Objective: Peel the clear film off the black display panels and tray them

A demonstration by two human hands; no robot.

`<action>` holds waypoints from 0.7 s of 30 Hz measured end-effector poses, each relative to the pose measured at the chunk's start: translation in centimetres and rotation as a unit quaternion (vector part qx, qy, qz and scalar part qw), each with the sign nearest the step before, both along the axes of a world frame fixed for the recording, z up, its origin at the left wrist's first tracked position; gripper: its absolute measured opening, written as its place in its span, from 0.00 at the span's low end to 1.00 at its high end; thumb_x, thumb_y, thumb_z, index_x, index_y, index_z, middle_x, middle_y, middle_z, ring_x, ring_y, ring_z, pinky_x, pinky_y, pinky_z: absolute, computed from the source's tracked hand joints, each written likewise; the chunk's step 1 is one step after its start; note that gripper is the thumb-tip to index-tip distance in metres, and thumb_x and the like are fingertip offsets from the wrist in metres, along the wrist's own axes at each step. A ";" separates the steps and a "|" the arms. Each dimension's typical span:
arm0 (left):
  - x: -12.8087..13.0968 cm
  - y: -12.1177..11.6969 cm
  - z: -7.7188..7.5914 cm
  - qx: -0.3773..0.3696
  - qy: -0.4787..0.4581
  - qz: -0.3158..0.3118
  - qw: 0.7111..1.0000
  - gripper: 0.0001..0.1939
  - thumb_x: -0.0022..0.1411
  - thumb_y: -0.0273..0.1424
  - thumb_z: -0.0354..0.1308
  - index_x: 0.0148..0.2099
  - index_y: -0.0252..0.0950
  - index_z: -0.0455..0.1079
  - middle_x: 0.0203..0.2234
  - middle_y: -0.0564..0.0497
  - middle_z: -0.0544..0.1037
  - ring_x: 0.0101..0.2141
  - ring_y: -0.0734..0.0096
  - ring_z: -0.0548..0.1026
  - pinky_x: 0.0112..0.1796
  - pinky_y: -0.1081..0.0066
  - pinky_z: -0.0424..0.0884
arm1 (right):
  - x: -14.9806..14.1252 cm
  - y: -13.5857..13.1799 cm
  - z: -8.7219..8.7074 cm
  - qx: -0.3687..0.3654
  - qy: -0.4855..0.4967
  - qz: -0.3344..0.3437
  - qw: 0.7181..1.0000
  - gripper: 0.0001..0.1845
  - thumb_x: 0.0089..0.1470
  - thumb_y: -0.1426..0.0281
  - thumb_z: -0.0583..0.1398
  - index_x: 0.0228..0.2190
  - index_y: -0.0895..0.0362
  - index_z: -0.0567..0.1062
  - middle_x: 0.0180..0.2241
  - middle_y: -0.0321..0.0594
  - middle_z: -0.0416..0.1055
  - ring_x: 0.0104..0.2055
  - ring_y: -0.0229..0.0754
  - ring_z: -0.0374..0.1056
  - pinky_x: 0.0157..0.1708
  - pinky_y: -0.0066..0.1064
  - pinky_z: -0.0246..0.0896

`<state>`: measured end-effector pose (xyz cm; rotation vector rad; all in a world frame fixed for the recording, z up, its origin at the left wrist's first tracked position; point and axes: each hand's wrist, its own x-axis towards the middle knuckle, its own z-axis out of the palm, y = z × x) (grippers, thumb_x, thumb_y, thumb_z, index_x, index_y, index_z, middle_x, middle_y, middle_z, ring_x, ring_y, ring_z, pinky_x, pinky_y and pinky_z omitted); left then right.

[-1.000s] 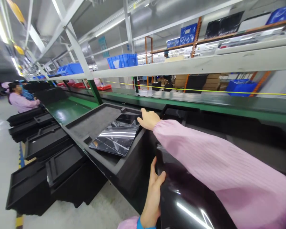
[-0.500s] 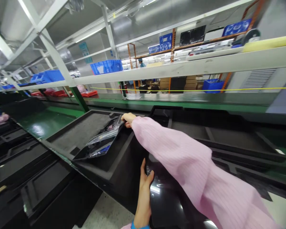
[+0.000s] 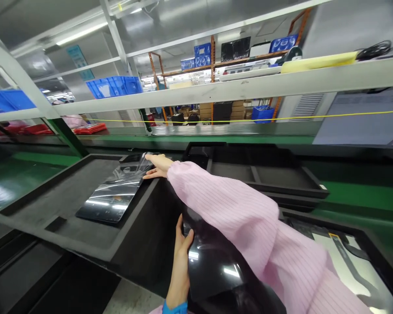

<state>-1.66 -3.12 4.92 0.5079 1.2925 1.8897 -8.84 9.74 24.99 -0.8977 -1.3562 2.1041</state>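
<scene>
At nine o'clock, the right hand [image 3: 159, 165] pinched film [image 3: 131, 170] over a screen [image 3: 108, 203], and at six the left hand [image 3: 180, 257] gripped a panel [image 3: 212, 268].

Apparent room beside panel [image 3: 108, 201], rail [image 3: 190, 93] beyond

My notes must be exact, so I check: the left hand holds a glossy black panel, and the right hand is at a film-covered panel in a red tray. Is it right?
Only one error: the tray is dark, not red, as the head view shows. The left hand holds a glossy black panel, and the right hand is at a film-covered panel.
</scene>
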 end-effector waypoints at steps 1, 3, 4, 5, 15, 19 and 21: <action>0.0 0.2 0.2 -0.002 0.000 0.000 1.000 0.41 0.47 0.42 0.64 0.62 0.35 0.58 0.61 0.40 0.64 0.61 0.52 0.60 0.58 0.64 0.58 | 1.5 0.1 0.3 0.029 -0.008 0.010 0.999 0.17 0.62 0.67 0.59 0.51 0.60 0.66 0.47 0.45 0.65 0.41 0.43 0.68 0.37 0.36 0.71; 0.0 0.6 0.8 -0.002 -0.002 -0.001 1.000 0.42 0.48 0.42 0.64 0.63 0.35 0.56 0.60 0.40 0.65 0.61 0.53 0.60 0.58 0.66 0.58 | 5.7 0.9 0.6 0.098 -0.028 0.022 0.995 0.16 0.60 0.70 0.61 0.49 0.59 0.68 0.45 0.43 0.67 0.40 0.41 0.68 0.39 0.36 0.70; 0.1 0.8 1.1 0.001 -0.005 -0.002 1.000 0.42 0.49 0.41 0.64 0.64 0.35 0.55 0.59 0.40 0.66 0.61 0.54 0.61 0.57 0.66 0.59 | 8.4 1.3 0.4 0.127 -0.040 0.022 0.991 0.13 0.58 0.73 0.62 0.45 0.59 0.71 0.43 0.41 0.69 0.41 0.41 0.68 0.41 0.36 0.69; 0.1 1.0 1.5 0.005 -0.009 -0.003 1.000 0.43 0.50 0.41 0.63 0.64 0.35 0.53 0.59 0.40 0.67 0.60 0.55 0.62 0.57 0.67 0.59 | 11.4 1.9 -0.1 0.142 -0.065 0.015 0.988 0.08 0.55 0.75 0.64 0.39 0.59 0.74 0.40 0.39 0.70 0.42 0.41 0.68 0.44 0.35 0.66; 5.1 2.4 6.0 0.038 -0.059 -0.143 0.987 0.35 0.60 0.36 0.58 0.66 0.52 0.49 0.63 0.55 0.61 0.61 0.63 0.61 0.58 0.67 0.58 | 31.7 -3.7 -12.8 0.085 -0.061 -0.067 0.992 0.25 0.59 0.50 0.48 0.45 0.52 0.73 0.37 0.42 0.74 0.39 0.45 0.72 0.47 0.39 0.65; 8.1 3.7 5.8 0.016 -0.008 -0.228 0.974 0.35 0.61 0.37 0.58 0.67 0.49 0.48 0.66 0.54 0.54 0.65 0.65 0.52 0.61 0.68 0.51 | 33.5 -3.4 -13.9 0.066 -0.028 -0.251 0.965 0.35 0.45 0.57 0.66 0.54 0.52 0.66 0.41 0.43 0.74 0.42 0.51 0.72 0.46 0.43 0.67; 8.5 3.9 5.6 0.006 0.009 -0.257 0.966 0.41 0.60 0.40 0.58 0.69 0.48 0.40 0.65 0.47 0.57 0.63 0.61 0.57 0.60 0.62 0.54 | 35.2 -1.2 -13.0 0.077 -0.058 -0.299 0.950 0.32 0.41 0.60 0.67 0.49 0.54 0.70 0.39 0.45 0.75 0.41 0.54 0.72 0.45 0.44 0.68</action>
